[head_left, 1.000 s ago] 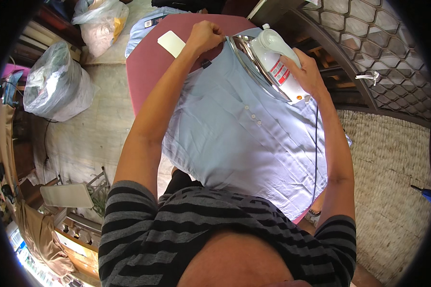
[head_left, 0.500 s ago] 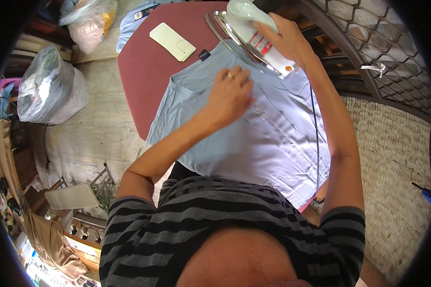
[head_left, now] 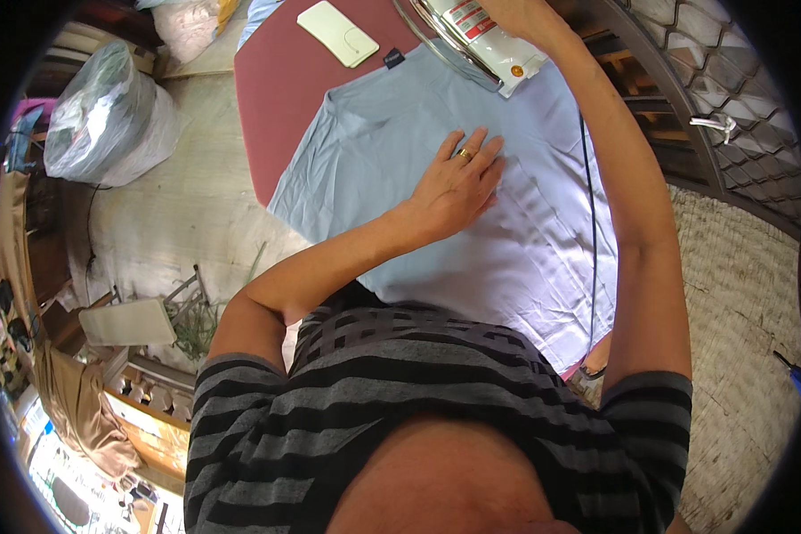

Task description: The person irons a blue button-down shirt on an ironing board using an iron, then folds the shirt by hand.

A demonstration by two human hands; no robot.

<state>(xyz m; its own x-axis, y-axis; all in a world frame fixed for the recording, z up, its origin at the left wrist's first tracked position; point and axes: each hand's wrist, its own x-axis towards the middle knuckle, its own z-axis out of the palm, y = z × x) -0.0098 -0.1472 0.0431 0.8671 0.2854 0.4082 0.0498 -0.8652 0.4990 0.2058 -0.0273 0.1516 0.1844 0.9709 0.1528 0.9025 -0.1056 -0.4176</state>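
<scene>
The left hand's fingers (head_left: pixel 473 147) are loosely spread and slightly bent, palm down on the blouse (head_left: pixel 400 125), with nothing between them; one wears a gold ring (head_left: pixel 465 155). The left hand (head_left: pixel 454 194) lies near the middle of the cloth. The right hand (head_left: pixel 527 20) has hold of the iron (head_left: pixel 510 55), but the picture's upper edge crops it, so how tightly its fingers close cannot be told.

The blouse covers the near part of the ironing board (head_left: pixel 271 107), spilling past its left edge and running down to the person's body. It is light blue, paling to lilac-white where bright light falls toward the right. Long slanting creases cross that brighter part, with small puckers low down; the left portion is smoother but lightly rippled. A dark neck label (head_left: pixel 393 60) sits at its far end, beside white cards (head_left: pixel 338 34) near the board's far edge. A black cord (head_left: pixel 593 227) runs along the blouse's right side.
</scene>
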